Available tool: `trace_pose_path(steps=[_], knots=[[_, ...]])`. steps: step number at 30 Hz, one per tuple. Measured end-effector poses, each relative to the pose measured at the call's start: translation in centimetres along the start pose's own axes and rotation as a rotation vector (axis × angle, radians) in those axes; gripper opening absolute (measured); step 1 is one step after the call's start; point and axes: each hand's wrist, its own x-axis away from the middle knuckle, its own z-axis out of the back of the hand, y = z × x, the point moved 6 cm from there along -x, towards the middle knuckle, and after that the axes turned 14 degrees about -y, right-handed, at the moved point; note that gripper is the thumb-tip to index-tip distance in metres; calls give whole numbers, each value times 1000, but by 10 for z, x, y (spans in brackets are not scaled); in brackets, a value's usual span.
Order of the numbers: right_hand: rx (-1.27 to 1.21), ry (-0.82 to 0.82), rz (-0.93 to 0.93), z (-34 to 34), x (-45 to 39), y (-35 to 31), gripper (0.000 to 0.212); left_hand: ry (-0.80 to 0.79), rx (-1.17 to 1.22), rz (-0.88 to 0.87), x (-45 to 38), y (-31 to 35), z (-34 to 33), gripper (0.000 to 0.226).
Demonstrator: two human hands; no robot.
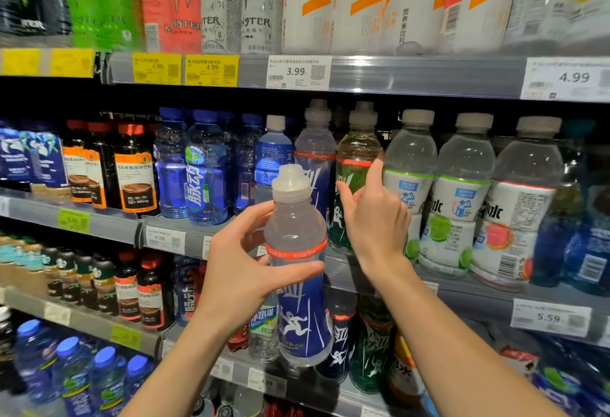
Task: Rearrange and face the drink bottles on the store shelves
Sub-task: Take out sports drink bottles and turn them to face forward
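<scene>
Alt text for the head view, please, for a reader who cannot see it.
A person's left hand holds a blue-labelled sports bottle upright before store shelves, while the right hand reaches to a green-labelled bottle on the middle shelf. Rows of drinks and price tags fill the shelves.

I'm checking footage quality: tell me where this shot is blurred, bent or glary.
Head view: sharpest at the centre, on the blue-label bottle in the left hand and the right hand; the Monster cans top left and the far right bottles smear; shelf rails bow from the wide lens; soft glare on the white bottles above.
</scene>
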Motion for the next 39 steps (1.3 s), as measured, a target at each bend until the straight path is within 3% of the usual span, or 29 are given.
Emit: trace_pose_path(steps=[4,10,13,16,19,21,29,32,35,39], knots=[[-43,88,60,0,6,1,65,-11,5,-4,-2,1,-3,78],[-118,49,128,-1,10,7,66,-13,-14,-9,-3,-1,-5,85],[-345,-26,233,7,25,7,42,-7,-21,-24,-5,2,-6,81],[-630,-284,223,14,44,13,22,-5,-28,-48,-8,8,-10,76],[-923,-706,216,14,70,8,44,-12,3,-60,-9,11,-19,70],[-1001,-833,224,16,86,7,58,-27,0,-68,-8,11,-26,72],[-953,-600,97,34,109,30,79,-205,112,-66,11,6,-71,77],[-926,-528,50,36,126,50,72,-296,182,-58,23,-12,-90,58],[-901,-507,-12,35,146,68,69,-229,307,14,38,-40,-103,44],[-903,-532,-64,29,167,92,64,-20,154,77,57,-81,-103,18]])
